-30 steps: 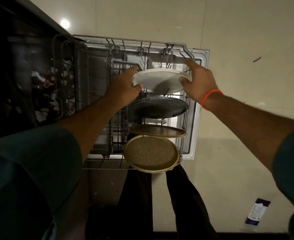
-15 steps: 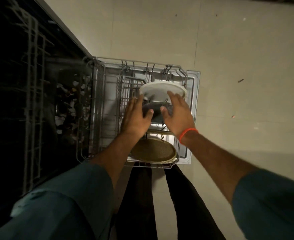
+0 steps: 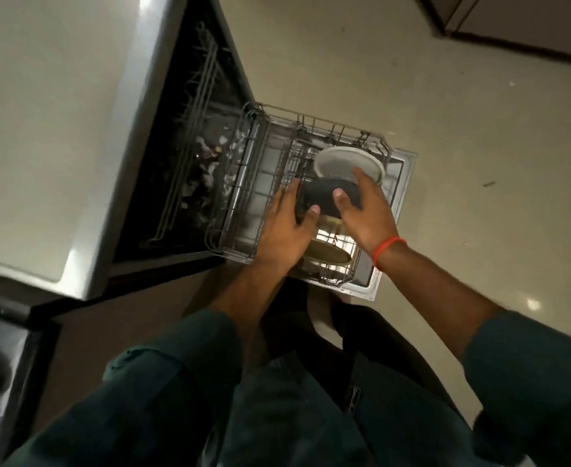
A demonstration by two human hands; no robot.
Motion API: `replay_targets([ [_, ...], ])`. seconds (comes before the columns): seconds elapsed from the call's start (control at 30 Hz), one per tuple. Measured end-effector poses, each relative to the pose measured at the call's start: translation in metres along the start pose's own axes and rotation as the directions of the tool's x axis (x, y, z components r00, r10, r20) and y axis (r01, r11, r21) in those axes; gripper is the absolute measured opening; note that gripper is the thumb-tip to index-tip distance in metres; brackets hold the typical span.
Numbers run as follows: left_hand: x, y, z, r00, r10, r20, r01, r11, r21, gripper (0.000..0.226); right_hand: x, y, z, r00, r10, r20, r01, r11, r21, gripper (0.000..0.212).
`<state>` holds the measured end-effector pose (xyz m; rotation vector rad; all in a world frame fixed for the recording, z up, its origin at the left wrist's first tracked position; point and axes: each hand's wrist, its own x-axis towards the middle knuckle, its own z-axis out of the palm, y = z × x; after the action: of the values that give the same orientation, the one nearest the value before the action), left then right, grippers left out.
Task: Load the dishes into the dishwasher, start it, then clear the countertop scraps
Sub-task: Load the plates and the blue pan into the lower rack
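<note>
While pulled out over the open door: lower rack [image 3: 243,210], centre of frame, wire, holding a row of plates along its right side.
White plate [image 3: 344,161]: farthest in the row, upper centre-right, standing tilted on edge between the tines.
Dark plate [image 3: 321,193]: just in front of the white one, on edge, between both hands.
Tan plate [image 3: 328,256]: nearest in the row, partly hidden behind the left wrist.
Left hand [image 3: 286,234]: centre of frame, fingers loosely extended, thumb tip against the dark plate's near face; whether the fingertips curl round its left rim, cannot tell.
Right hand [image 3: 368,214]: right of centre, fingers straight and slightly spread, thumb on the dark plate, fingertips reaching the white plate's lower rim.
Red band [image 3: 387,249]: round the right wrist.
Dishwasher tub [image 3: 190,183]: dark opening left of the rack, upper rack wires faintly seen inside.
Tabletop [image 3: 48,129]: pale slab filling upper left.
Floor [image 3: 479,146]: beige tiles, right side, small specks.
Sleeves and trousers: dark green and black, bottom of frame.
</note>
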<state>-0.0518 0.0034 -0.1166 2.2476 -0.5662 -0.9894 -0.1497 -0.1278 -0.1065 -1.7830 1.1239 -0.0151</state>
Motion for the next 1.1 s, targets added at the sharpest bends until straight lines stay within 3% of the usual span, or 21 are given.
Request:
replay_targets([
  [0.23,-0.087,0.054,-0.065,0.962,0.099,-0.254,-0.153,0.968,-0.201,0.068,-0.042,-0.077,-0.047,0.981,-0.194,0.019,0.190,0.971,0.144,0.059],
  [0.43,-0.176,0.064,-0.110,0.878,0.063,-0.475,-0.258,0.898,-0.358,0.070,-0.098,-0.162,-0.050,0.884,-0.451,0.128,0.402,0.869,0.287,0.058],
  [0.57,-0.232,0.055,-0.132,0.771,0.003,-0.637,-0.317,0.869,-0.380,0.066,-0.144,-0.218,-0.028,0.748,-0.603,0.279,0.510,0.790,0.342,0.057],
  [0.77,-0.312,0.023,-0.175,0.551,-0.140,-0.823,-0.446,0.784,-0.432,0.066,-0.227,-0.279,0.037,0.487,-0.753,0.443,0.664,0.649,0.372,0.055],
  [1.1,-0.464,-0.089,-0.219,0.210,-0.380,-0.901,-0.458,0.776,-0.434,0.058,-0.381,-0.301,0.183,0.067,-0.741,0.668,0.738,0.487,0.467,0.046],
])
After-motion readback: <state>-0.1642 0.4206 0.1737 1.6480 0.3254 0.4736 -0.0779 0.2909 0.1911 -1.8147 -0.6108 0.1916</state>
